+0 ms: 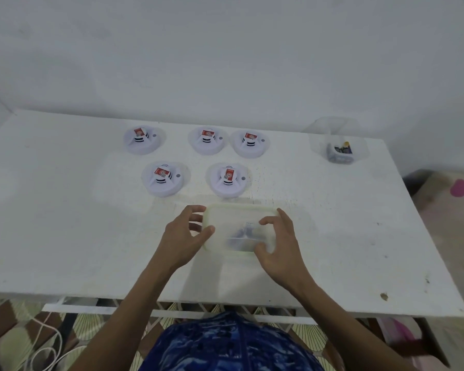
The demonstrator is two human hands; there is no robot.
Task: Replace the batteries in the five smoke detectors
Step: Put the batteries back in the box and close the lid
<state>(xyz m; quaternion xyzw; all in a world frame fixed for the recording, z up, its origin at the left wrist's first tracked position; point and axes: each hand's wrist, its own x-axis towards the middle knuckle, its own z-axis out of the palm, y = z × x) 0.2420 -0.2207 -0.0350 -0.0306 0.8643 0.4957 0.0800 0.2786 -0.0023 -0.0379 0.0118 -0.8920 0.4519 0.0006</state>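
White tabletop (65,236) fills the middle of the frame, and five smoke detectors (164,180) sit on it left of centre, three in a back row and two in a front row nearer the person, each lying with a red label on its upper face. Just below the front row, at the centre of the frame, lies a cloudy plastic box (239,218) with a pale rim and its lid on; dark bluish things show through it, too blurred to make out. The left hand (185,236) grips the box's left end, fingers curled round the far corner and the thumb against the near edge. The right hand (279,245) holds the right part, fingers bent over the lid and the thumb on the near rim. At the upper right of the table a clear tub (338,135) holds small dark items, one with a yellow tip. A white cable (46,349) lies on the patterned floor at the lower left.
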